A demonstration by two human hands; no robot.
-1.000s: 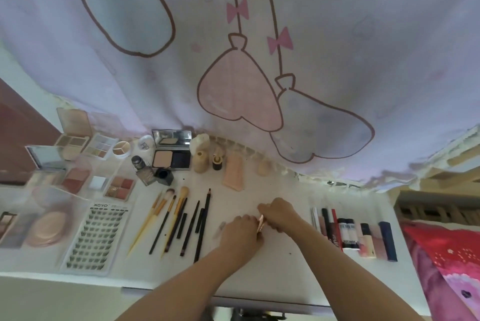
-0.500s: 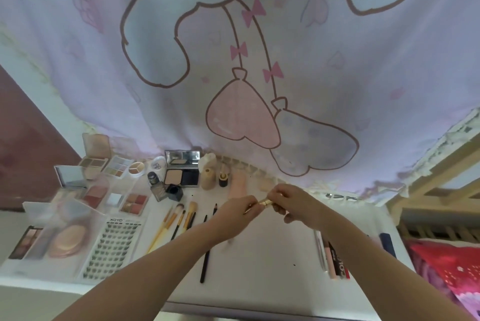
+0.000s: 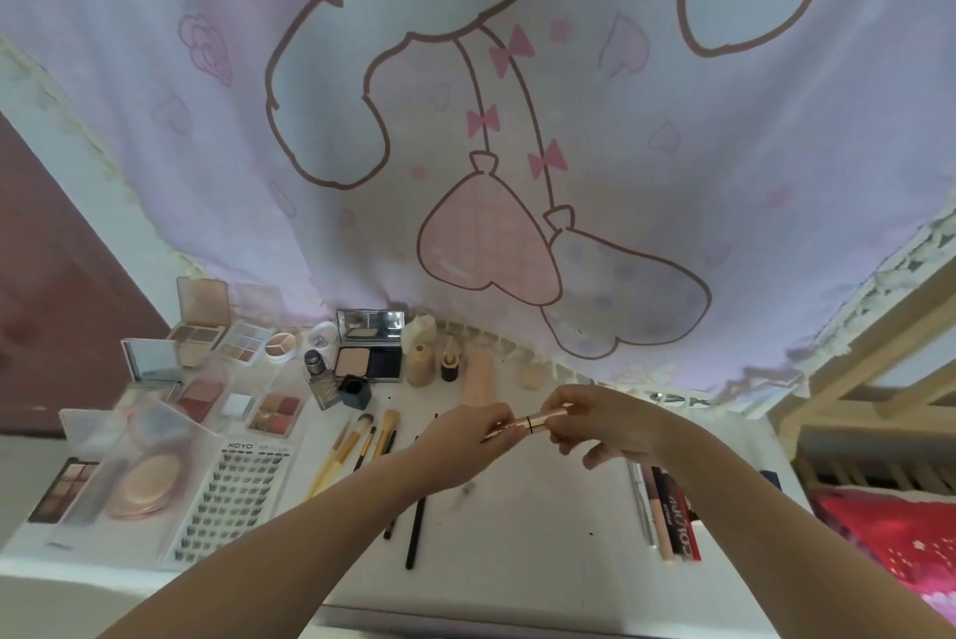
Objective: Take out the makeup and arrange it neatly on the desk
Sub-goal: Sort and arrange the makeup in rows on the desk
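A: Item: gold cosmetic tube (image 3: pixel 533 420), held above the white desk (image 3: pixel 543 535). Position?

B: Between both hands, long axis left-right, tilted up toward the right. Left hand (image 3: pixel 465 437) pinches the lower end; right hand (image 3: pixel 595 424) pinches the upper end. Hands close together, joined only through the tube.

A: Nearest row?

B: Lip products (image 3: pixel 667 509) just right of the tube, below the right forearm; brush row (image 3: pixel 362 442) left of it. Right hand looks nearer the lip row.

A: Room?

B: Bare desk lies directly under the tube, between both rows; the front edge is near the forearms.
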